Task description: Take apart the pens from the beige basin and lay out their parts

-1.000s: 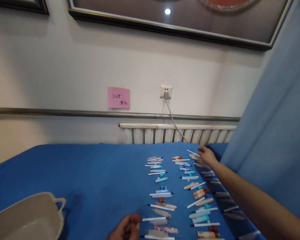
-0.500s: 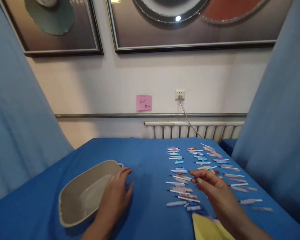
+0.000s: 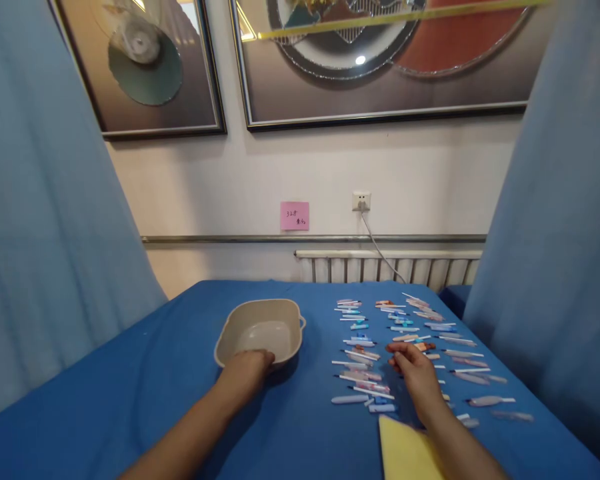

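Observation:
A beige plastic basin (image 3: 289, 313) with a small looped handle on its right side sits left of centre on the blue cloth. My left hand (image 3: 247, 373) is closed over its near rim, fingers partly hidden against the basin. My right hand (image 3: 414, 370) hovers above the table at the right, with a small gap between thumb and fingers and nothing visible in it. Below and around it lie rows of slim pen-like items (image 3: 357, 353), white, blue, pinkish and brown, several with dark tips. A yellow sheet or folder (image 3: 407, 450) lies under my right forearm.
The blue-covered table (image 3: 105, 400) stretches toward a wall with a radiator (image 3: 385, 267), a plugged-in socket (image 3: 361, 201) and a pink note (image 3: 295, 216). Blue curtains (image 3: 50, 220) hang on both sides.
The basin has moved right and turned, its long side swinging around. My left hand has come from beside its right edge to its near rim. My right hand stays over the pen-like items.

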Tool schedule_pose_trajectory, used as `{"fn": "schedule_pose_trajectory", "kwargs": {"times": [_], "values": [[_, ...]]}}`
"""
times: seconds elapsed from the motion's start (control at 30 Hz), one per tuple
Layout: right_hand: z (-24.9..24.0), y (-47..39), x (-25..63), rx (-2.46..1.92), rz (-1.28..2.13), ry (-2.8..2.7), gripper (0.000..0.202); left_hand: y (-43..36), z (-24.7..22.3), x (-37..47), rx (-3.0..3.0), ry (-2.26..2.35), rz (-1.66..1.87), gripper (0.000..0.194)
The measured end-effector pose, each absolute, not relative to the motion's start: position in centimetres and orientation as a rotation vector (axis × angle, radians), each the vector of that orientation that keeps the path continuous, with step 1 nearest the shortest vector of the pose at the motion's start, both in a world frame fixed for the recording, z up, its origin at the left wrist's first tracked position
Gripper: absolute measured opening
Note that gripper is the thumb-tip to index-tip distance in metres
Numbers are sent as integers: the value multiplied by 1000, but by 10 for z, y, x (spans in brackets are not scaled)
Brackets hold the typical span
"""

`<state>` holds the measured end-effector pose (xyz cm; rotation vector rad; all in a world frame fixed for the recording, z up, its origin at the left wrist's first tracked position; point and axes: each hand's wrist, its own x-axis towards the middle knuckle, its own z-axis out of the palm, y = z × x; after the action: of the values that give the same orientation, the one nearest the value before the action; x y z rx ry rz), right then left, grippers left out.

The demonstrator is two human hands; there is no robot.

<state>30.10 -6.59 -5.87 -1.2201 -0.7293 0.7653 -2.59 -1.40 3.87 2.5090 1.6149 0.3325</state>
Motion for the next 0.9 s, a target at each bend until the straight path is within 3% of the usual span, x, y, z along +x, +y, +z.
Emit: {"fn": "schedule_pose_trajectory", "kwargs": {"times": [0.3, 0.4, 0.53, 0.77, 0.9], "values": [[-57, -58, 311, -1244, 740, -845, 19, 24, 27, 3, 2665, 1499, 197, 21], [-56, -57, 312, -1269, 748, -889, 19, 11, 32, 19, 2728, 1484, 315, 29], [-51, -62, 313, -1290, 771, -996, 20, -25, 31, 63, 2747, 1242, 659, 23], [-21, -87, 322, -1496, 618, -1351, 14, -42, -11, 90, 2520, 1050, 611, 18], [-8, -99, 327, -1577, 680, -1563, 13, -39, -12, 79, 2461, 996, 542, 17]]}}
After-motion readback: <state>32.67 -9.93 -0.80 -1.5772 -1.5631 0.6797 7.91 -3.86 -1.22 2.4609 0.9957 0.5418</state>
